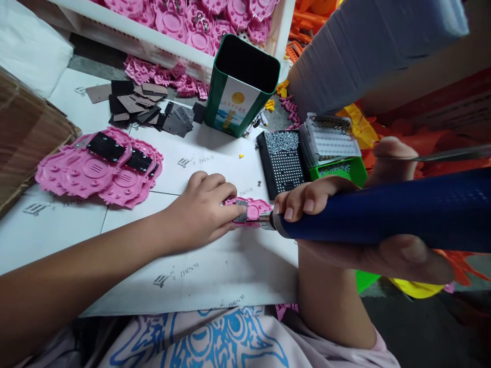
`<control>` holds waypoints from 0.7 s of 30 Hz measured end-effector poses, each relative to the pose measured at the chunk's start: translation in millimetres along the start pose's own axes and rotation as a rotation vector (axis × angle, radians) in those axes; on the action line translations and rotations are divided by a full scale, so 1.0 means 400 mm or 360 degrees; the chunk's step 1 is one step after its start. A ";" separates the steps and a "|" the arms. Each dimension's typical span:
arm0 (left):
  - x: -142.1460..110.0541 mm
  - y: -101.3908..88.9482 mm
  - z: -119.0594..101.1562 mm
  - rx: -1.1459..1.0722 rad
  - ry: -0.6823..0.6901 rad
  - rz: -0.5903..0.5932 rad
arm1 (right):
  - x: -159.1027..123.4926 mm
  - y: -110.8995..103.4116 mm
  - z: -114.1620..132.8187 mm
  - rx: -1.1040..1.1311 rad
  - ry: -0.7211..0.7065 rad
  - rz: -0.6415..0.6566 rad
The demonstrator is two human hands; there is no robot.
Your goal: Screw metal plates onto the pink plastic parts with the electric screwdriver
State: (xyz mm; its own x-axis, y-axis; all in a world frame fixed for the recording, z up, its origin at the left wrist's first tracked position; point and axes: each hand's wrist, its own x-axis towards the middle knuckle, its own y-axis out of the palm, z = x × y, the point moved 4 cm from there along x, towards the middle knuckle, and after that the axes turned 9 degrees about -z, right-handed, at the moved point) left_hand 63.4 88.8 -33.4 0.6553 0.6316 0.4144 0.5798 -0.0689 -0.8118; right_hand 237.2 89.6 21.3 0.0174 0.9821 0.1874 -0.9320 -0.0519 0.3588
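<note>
My left hand is curled over a small pink plastic part on the white table, fingers pressing it and a grey plate down. My right hand grips a blue electric screwdriver, whose metal tip touches the pink part's right side. Just beyond lies a black screw tray dotted with screws.
A pile of pink parts with black plates lies at left. Loose dark plates and a green tin stand behind. A white-and-green screw box sits right of the tray. A white crate of pink parts is at the back; cardboard far left.
</note>
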 end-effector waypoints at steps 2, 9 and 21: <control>0.000 -0.001 0.000 0.0008 0.0000 0.0000 | -0.003 -0.008 -0.006 -0.0022 0.0060 -0.0048; -0.001 -0.002 -0.003 0.0024 -0.0009 0.0018 | 0.000 0.001 -0.001 -0.0038 -0.0009 0.0027; 0.021 0.013 -0.031 0.0253 0.0093 -0.0041 | -0.035 0.044 0.020 -0.0396 -0.0062 0.0213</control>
State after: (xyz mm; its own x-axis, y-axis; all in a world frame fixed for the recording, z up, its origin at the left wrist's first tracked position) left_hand 77.8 84.0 -28.9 0.6707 0.5853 0.4555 0.5161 0.0728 -0.8534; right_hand 223.6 73.5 32.3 -0.1027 0.9616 0.2545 -0.9870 -0.1303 0.0941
